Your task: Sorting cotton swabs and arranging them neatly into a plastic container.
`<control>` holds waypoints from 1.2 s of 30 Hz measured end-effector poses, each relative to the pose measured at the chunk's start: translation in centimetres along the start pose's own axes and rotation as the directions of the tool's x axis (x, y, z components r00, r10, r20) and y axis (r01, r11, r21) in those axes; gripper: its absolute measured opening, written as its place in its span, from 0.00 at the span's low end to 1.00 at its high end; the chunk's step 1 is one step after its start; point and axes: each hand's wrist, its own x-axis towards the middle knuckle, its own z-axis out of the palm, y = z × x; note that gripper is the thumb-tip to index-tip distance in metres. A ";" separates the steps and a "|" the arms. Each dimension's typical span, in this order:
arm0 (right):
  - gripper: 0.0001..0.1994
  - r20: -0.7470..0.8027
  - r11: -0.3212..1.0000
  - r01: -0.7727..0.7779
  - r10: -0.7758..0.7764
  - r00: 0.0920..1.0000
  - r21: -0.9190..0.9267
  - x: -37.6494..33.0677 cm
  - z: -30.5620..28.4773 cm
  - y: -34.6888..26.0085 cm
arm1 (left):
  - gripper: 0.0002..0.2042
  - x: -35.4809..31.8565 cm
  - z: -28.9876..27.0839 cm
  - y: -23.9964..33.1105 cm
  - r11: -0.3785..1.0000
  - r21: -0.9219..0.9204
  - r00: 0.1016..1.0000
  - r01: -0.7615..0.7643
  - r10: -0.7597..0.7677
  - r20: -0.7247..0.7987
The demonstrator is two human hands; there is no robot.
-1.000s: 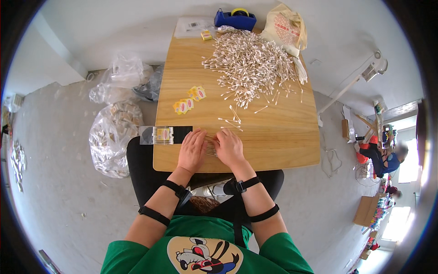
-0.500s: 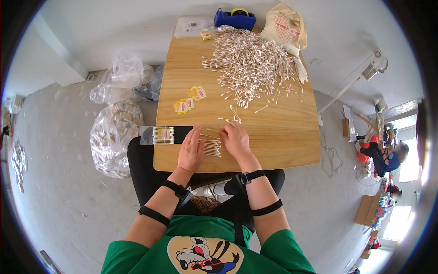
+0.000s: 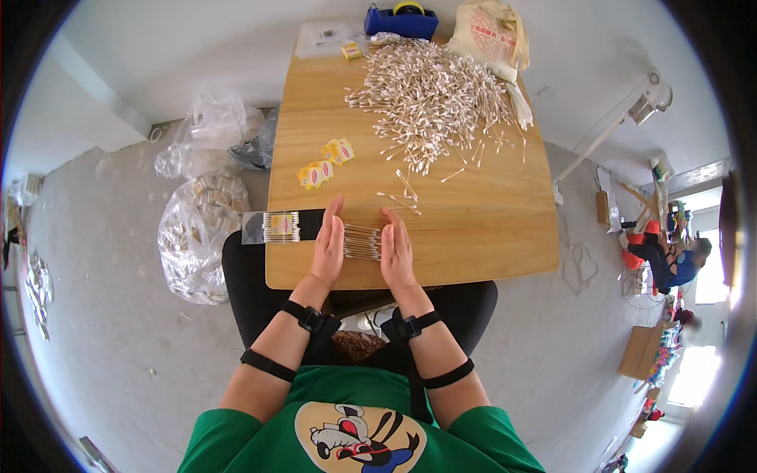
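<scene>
A row of cotton swabs (image 3: 362,242) lies on the table between my hands, the sticks running from side to side. My left hand (image 3: 329,246) stands on edge at their left ends, fingers stretched out and held together. Facing it, my right hand (image 3: 397,248) borders the right ends in the same way, its fingers straight. Left of my left hand is a clear pack of swabs (image 3: 281,226) with a yellow card, on a black strip (image 3: 311,224). A few loose swabs (image 3: 405,195) are scattered just beyond my hands.
A large heap of swabs (image 3: 434,94) covers the table's far part. Yellow cards (image 3: 315,174) lie at left. Behind are a blue tape dispenser (image 3: 400,21) and a cloth bag (image 3: 487,35). Filled plastic bags (image 3: 201,236) stand on the floor at left; people sit far right.
My right hand has turned from bent fingers at a swab to a straight palm along the right ends. The swabs between my hands are now a tighter, more even row.
</scene>
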 end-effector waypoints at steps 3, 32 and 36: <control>0.22 -0.066 0.999 0.042 -0.040 0.997 0.023 -0.1 2.1 0.2 | 0.28 0.0 0.4 0.0 0.997 -0.071 1.000 0.028 -0.029 -0.005; 0.08 -0.025 0.928 0.262 -0.278 0.960 -0.266 -2.1 -2.3 -0.6 | 0.28 -1.4 0.0 0.4 0.142 0.922 0.932 -0.360 0.101 0.348; 0.09 -0.031 0.904 0.298 -0.322 0.946 -0.307 -2.1 -2.2 -0.5 | 0.28 -1.4 0.1 0.5 0.155 0.922 0.935 -0.353 0.085 0.344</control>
